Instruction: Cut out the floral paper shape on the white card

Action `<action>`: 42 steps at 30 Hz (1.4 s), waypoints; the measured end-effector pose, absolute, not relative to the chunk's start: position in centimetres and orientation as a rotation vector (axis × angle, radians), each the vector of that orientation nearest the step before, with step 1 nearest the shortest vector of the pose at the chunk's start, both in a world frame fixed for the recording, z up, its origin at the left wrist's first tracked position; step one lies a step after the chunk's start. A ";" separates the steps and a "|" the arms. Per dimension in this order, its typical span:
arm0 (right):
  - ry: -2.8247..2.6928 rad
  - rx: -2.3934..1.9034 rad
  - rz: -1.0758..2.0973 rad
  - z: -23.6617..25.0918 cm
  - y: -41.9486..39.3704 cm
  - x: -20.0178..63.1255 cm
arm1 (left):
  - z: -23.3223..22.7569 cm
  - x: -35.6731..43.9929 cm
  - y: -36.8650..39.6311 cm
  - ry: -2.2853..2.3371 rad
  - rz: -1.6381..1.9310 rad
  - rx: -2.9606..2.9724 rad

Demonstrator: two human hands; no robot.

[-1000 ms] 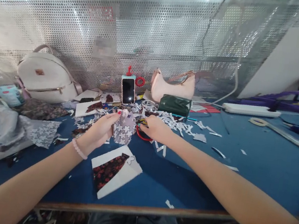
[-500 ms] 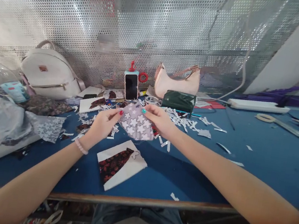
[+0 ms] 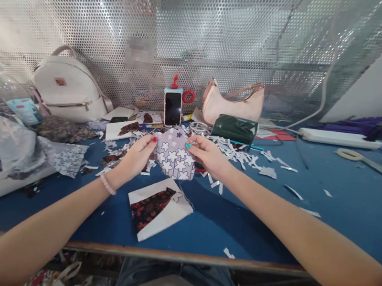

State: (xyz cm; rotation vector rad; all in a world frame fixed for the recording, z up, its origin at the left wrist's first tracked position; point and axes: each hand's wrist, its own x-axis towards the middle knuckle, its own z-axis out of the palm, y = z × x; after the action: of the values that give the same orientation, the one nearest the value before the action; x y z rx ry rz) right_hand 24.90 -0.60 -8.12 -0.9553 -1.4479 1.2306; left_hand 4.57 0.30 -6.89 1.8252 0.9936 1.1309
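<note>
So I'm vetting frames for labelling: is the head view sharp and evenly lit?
Head view: the perforated metal screen glares; edges bow and the corners darken; the flowered fabric piece between the left hand and right hand reads sharply.

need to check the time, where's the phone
The phone stands upright at the table's back by the mesh panel, left of the pink handbag.

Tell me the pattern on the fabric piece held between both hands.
The fabric piece is pale lilac with white flowers, seen best in the head view.
</note>
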 end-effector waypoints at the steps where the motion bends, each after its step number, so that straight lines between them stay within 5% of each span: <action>1: -1.443 -0.966 1.230 -8.1 -0.6 24.9 | -6.9 4.6 0.2 0.968 1.086 1.782; 9: -1.366 -1.127 1.187 -7.5 -1.1 25.2 | -6.6 4.9 -0.8 0.694 0.778 1.740; 22: -1.546 -0.961 1.514 -7.2 -3.0 25.2 | -6.7 5.2 -1.8 0.623 0.758 1.705; 30: -1.606 -1.367 1.511 -7.8 -10.7 25.3 | -7.3 5.3 -4.3 0.719 0.462 1.816; 42: -2.010 -1.761 0.824 -9.3 -13.0 25.8 | -6.7 5.4 -5.2 0.807 0.321 2.214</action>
State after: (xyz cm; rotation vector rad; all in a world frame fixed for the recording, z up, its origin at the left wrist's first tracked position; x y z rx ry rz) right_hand 25.79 -13.04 -9.26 -1.7614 -2.0099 0.8238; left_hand 5.35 -5.21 -6.70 2.2141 0.8075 0.3215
